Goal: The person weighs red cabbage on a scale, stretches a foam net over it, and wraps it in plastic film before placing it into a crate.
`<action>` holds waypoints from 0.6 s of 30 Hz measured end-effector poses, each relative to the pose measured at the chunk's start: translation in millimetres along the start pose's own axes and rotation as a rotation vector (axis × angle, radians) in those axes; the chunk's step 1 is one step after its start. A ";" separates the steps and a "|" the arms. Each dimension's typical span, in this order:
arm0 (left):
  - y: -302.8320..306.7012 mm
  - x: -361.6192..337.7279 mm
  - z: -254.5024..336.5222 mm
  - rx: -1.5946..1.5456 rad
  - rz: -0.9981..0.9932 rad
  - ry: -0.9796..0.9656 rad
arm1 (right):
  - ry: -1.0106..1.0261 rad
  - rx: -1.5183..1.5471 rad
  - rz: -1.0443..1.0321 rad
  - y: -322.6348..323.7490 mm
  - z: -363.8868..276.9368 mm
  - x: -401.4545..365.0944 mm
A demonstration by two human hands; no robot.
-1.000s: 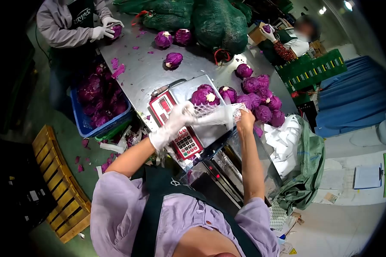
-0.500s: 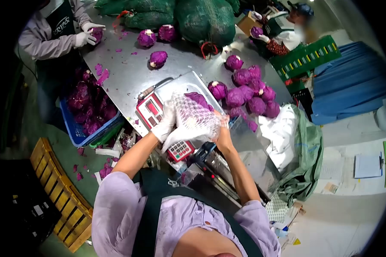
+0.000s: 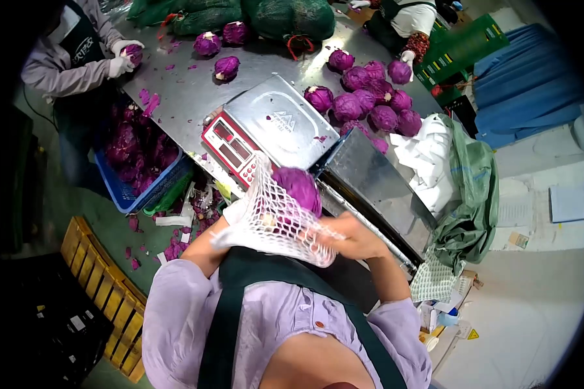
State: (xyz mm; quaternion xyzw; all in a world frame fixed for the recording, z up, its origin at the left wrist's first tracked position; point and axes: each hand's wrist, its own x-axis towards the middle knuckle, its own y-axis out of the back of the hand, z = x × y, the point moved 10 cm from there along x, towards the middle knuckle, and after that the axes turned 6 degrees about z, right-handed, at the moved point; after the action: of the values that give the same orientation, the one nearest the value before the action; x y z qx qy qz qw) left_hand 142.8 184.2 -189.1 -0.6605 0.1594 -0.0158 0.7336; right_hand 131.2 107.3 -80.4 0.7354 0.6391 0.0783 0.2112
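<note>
Close to my apron, a red cabbage (image 3: 297,187) sits partly inside a white foam net (image 3: 289,233), its purple top bare above the mesh. My right hand (image 3: 355,237), bare, pinches the net's edge on the right. My left hand (image 3: 235,211), in a white glove, is at the net's left side; most of its fingers are hidden behind the mesh, and it appears to hold the net around the cabbage. Just beyond lies a digital scale with a metal platform (image 3: 276,123) and a red panel (image 3: 230,146); small purple leaf scraps are on the platform.
Several red cabbages (image 3: 363,97) are heaped right of the scale. Green mesh sacks (image 3: 292,19) lie at the back. A co-worker's gloved hands (image 3: 121,58) hold a cabbage at left, above a blue crate (image 3: 120,201) of leaves. Another person's gloved hand (image 3: 407,59) touches a heaped cabbage.
My hands have brought the netted cabbage from over the scale towards my body, uncovering the platform. More of the cabbage shows. The co-worker at back right has reached to the heap.
</note>
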 end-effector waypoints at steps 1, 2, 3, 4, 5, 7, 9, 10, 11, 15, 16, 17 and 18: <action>2.1 -6.5 -9.5 -0.013 0.012 0.007 | 0.045 0.122 0.351 30.6 -2.8 -5.9; 8.1 -9.3 -20.4 -0.023 0.022 0.006 | 0.090 0.242 0.704 58.6 -0.6 -22.9; 17.9 -10.9 -29.0 -0.041 0.041 0.002 | 0.001 0.771 0.897 65.0 29.0 -28.8; 19.6 -10.0 -36.3 -0.111 0.002 0.029 | 0.019 0.972 0.982 70.6 46.5 -31.8; 20.5 -6.5 -42.5 -0.230 -0.052 0.074 | -0.045 1.117 0.999 64.1 71.6 -37.5; 6.7 7.9 -38.0 0.070 -0.264 0.018 | -0.226 1.324 1.012 41.8 112.4 -50.6; -39.6 3.5 -41.1 0.022 0.008 0.021 | -0.347 1.339 0.976 14.9 140.3 -59.3; -25.0 19.5 -30.3 0.258 0.220 -0.150 | -0.429 1.287 1.036 4.9 147.8 -66.4; -6.9 41.1 -38.4 0.208 0.219 -0.093 | -0.479 1.110 1.021 5.8 144.1 -70.1; -25.4 71.2 -53.8 0.147 0.390 -0.022 | -0.210 0.297 1.199 87.2 133.6 -124.9; -40.6 75.4 -56.1 0.193 0.405 -0.043 | -0.080 0.648 1.154 97.3 129.0 -132.6; -35.8 98.7 -51.8 0.238 0.304 -0.104 | 0.075 0.726 1.060 104.1 113.2 -132.6; -43.9 109.0 -60.5 0.329 0.354 -0.044 | 0.232 0.796 0.964 109.6 99.7 -136.5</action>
State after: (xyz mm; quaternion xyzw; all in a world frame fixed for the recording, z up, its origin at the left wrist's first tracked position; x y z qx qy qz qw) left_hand 239.0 94.7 -174.1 -0.4939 0.2519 0.1015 0.8260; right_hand 245.6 -56.8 -103.9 0.9495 0.2354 0.0001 -0.2077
